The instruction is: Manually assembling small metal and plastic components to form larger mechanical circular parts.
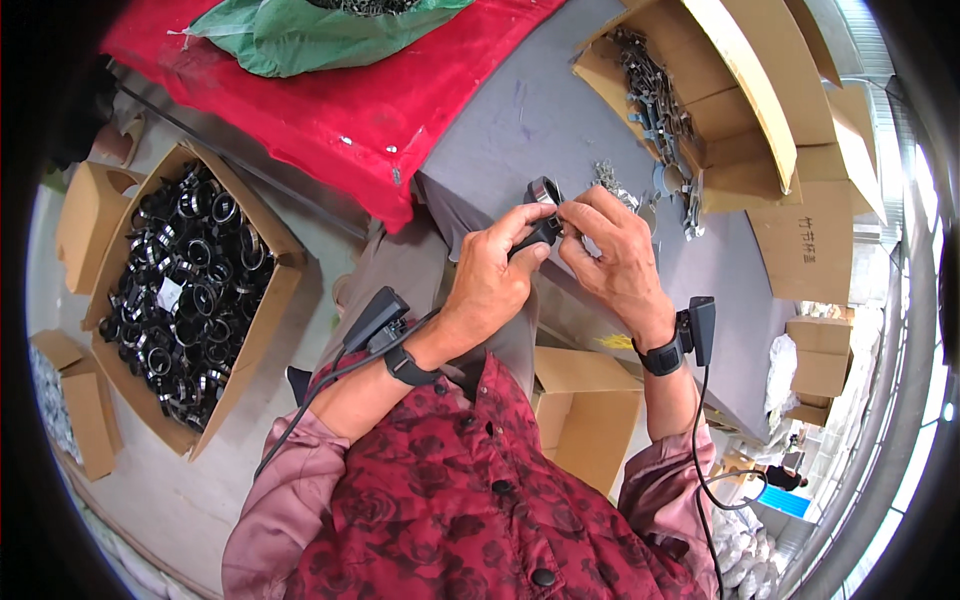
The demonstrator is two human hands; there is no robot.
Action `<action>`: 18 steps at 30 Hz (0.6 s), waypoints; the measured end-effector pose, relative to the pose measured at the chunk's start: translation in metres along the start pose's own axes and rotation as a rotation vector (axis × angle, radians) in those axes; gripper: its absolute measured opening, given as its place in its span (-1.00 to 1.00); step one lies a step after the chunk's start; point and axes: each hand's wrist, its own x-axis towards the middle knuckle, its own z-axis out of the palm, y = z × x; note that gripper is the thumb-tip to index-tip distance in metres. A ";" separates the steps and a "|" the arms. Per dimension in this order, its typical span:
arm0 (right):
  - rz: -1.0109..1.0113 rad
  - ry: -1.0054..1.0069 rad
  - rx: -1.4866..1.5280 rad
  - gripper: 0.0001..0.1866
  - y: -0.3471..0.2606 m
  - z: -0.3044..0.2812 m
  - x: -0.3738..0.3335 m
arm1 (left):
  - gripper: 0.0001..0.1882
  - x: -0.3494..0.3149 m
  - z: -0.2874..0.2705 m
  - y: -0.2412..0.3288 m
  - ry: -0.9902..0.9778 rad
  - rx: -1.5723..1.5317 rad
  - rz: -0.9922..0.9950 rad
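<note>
Black and ring-shaped, the small metal fitting [543, 208] sits above the grey table surface [520, 120], held in front of us between both hands. Our left hand [490, 280] wraps its fingers around the fitting's lower part and presses them closed on it. Our right hand [620, 260] pinches the fitting's upper edge with thumb and fingertips. Each wrist carries a black strap with a small black device; a cable runs from each.

Just beyond the hands, a few loose silver metal parts [615, 185] lie on the grey surface. Further right, an open cardboard box [740, 90] holds grey metal clamps. To our left, a second open box [250, 330] is filled with black rings. A red cloth [340, 100] covers the far left, bearing a green bag [300, 35].
</note>
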 end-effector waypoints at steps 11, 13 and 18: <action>-0.035 -0.116 0.003 -0.74 -0.007 -0.010 0.005 | -0.59 -0.002 0.001 -0.007 0.016 -0.010 -0.011; -0.067 -0.114 -0.031 -0.72 -0.007 -0.010 0.004 | -0.59 0.000 0.001 -0.004 0.033 -0.016 0.021; 0.017 -0.043 -0.012 -0.72 -0.010 -0.006 -0.001 | -0.61 0.001 -0.001 -0.001 0.005 -0.014 -0.042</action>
